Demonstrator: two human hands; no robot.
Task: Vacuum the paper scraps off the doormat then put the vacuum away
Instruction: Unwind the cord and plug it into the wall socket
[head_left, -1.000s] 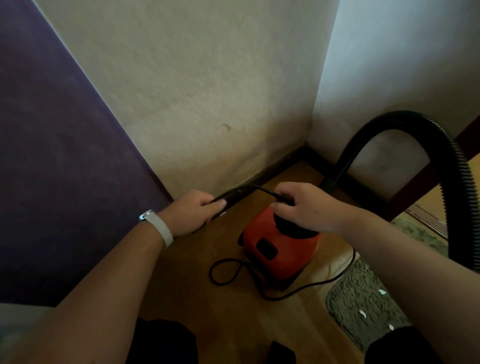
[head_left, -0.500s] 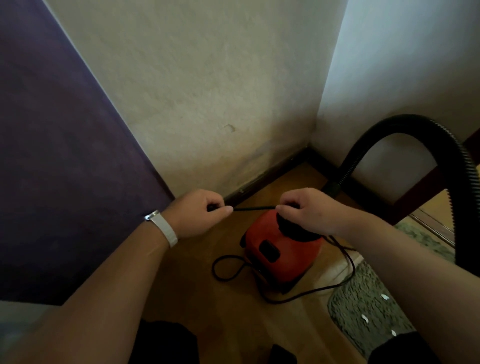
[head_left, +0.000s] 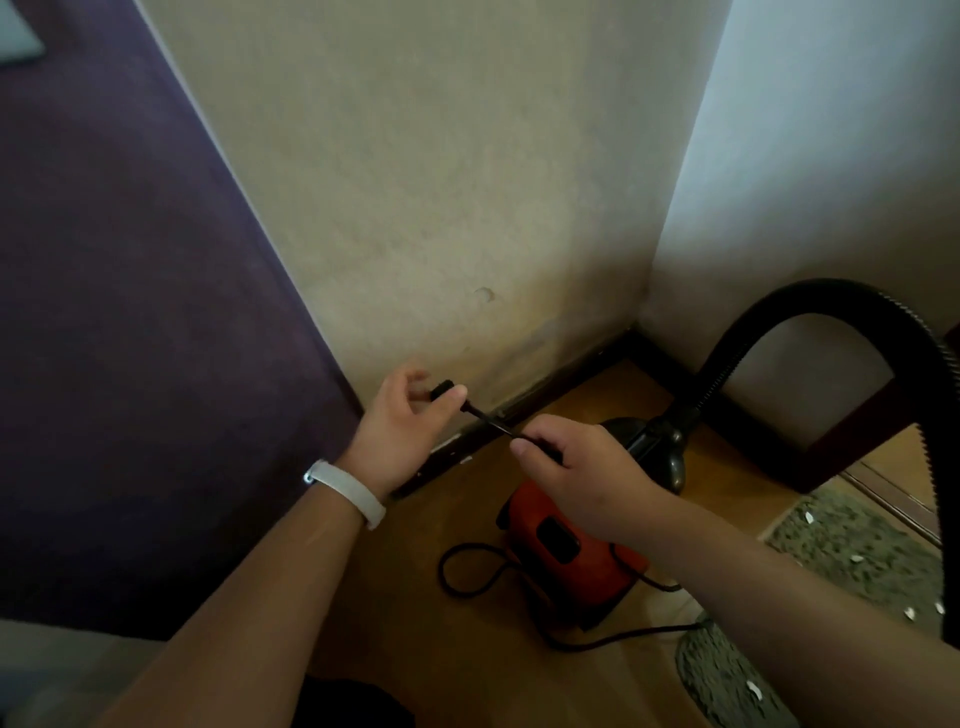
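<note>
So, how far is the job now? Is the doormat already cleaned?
Done: nothing yet; white paper scraps lie on the grey-green shaggy doormat. In hand: the left hand pinches the plug end of the thin black power cord and the right hand pinches it further along, above the red canister vacuum. Left: plugging in, vacuuming the mat, putting the vacuum away.

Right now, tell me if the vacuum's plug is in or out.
Out: left hand holds the plug before bare wall; right hand pinches its cord.

I log wall (head_left: 441, 208) close beyond left fingertips (head_left: 457, 395); vacuum (head_left: 571, 561) beneath right fingers (head_left: 524, 447), hose (head_left: 831, 295) arching rightward; open floor (head_left: 405, 613) below left fingers.
</note>
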